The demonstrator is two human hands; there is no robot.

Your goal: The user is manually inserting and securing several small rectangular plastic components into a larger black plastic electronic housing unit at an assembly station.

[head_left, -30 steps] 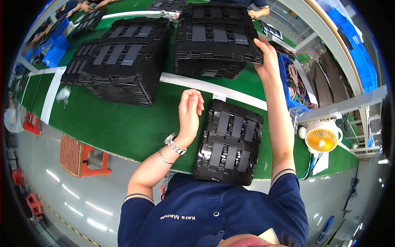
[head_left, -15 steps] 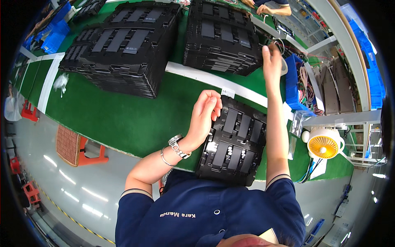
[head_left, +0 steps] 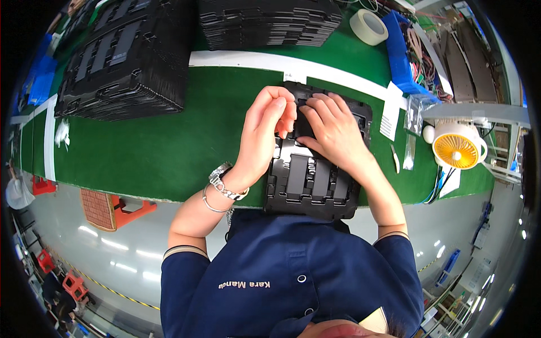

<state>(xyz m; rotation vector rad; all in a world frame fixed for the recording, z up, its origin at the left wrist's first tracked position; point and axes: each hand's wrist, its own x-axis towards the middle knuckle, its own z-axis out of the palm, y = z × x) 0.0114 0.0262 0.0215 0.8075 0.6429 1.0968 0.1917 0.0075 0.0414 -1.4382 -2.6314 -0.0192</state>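
A black moulded tray lies in front of me at the table's near edge, with dark flat rectangular blocks set in its slots. My right hand rests over the tray's far half, fingers bent onto the blocks and thumb apart from them; the spot under the palm is hidden. Beside the tray's far left edge is my left hand, its fingers curled in toward the thumb. Whatever those fingers hold, if anything, is hidden.
Tall stacks of similar black trays stand at the far left and far middle. To the right are a tape roll, a blue bin of cables, a knife-like tool, a perforated white strip and a small fan.
My right hand has come back from beside the tape roll onto the tray. My left hand stays curled by the tray's left edge. The whole view has shifted toward me.
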